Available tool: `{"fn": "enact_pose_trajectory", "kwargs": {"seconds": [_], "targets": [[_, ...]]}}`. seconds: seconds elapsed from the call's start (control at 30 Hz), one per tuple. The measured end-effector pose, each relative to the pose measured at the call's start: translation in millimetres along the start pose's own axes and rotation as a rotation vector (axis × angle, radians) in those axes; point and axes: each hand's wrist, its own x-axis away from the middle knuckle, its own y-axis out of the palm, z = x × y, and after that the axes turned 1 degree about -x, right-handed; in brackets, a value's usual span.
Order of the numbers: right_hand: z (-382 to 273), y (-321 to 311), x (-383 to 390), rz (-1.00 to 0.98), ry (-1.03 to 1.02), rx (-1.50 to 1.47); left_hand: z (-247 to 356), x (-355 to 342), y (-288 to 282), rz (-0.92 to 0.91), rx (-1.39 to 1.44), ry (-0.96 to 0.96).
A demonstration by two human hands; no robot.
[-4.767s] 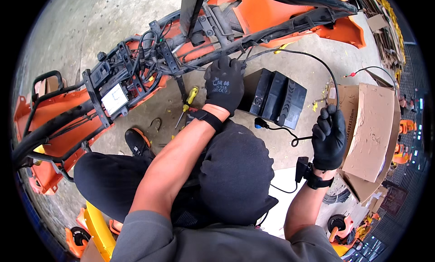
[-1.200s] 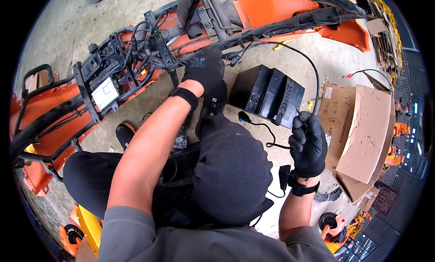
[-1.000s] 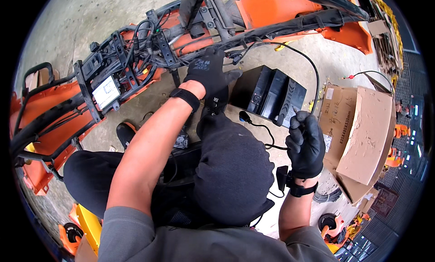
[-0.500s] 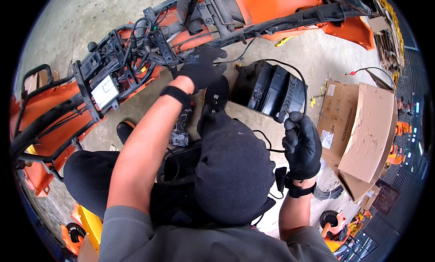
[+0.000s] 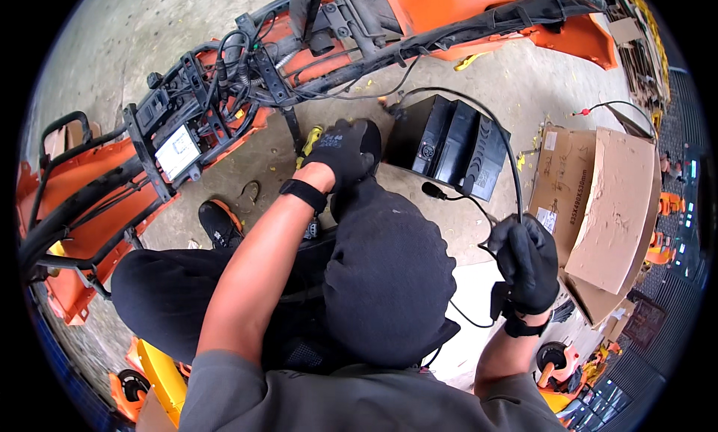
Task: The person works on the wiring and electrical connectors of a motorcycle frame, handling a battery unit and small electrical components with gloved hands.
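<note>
My right hand (image 5: 527, 264), in a black glove, is closed around a thick black cable (image 5: 502, 125). The cable arcs over a black ribbed box with a handle (image 5: 449, 144), to its far left corner. A thinner lead with a black plug (image 5: 434, 190) also runs toward that hand. My left hand (image 5: 345, 154), gloved in black too, is lowered just beyond my knee. Its fingers bend downward and are mostly hidden. Beside it shows a yellow part (image 5: 313, 139); the end of a power tool (image 5: 310, 228) peeks out below, largely covered by my arm.
An orange vehicle frame (image 5: 329, 77) with exposed wiring (image 5: 235, 73) and a white-labelled module (image 5: 176, 152) stretches across the far side. A large cardboard box (image 5: 617, 208) stands at right. My shoe (image 5: 221, 223) rests on the floor at left.
My left hand has come down from beside the frame toward my knee. My right hand has shifted right and slightly nearer with the cable. The plug has come into sight by the black box.
</note>
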Motion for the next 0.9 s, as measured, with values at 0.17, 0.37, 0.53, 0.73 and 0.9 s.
{"fn": "enact_pose_trajectory", "kwargs": {"seconds": [0.17,0.37,0.53,0.73,0.9], "targets": [[-5,-21,17,-0.049,-0.107,0.004,-1,-7,9,0.197,-0.039,0.175],[10,-11,-13,0.176,-0.108,-0.084,-23,6,-4,-0.196,0.489,-0.01],[27,18,-45,0.109,-0.146,-0.298,-17,24,-39,-0.254,0.868,-0.043],[11,31,-60,0.022,-0.22,-0.289,-9,54,-79,-0.108,0.995,0.084],[-2,36,-61,-0.002,-0.186,-0.17,-1,76,-109,0.118,0.707,0.218]]}}
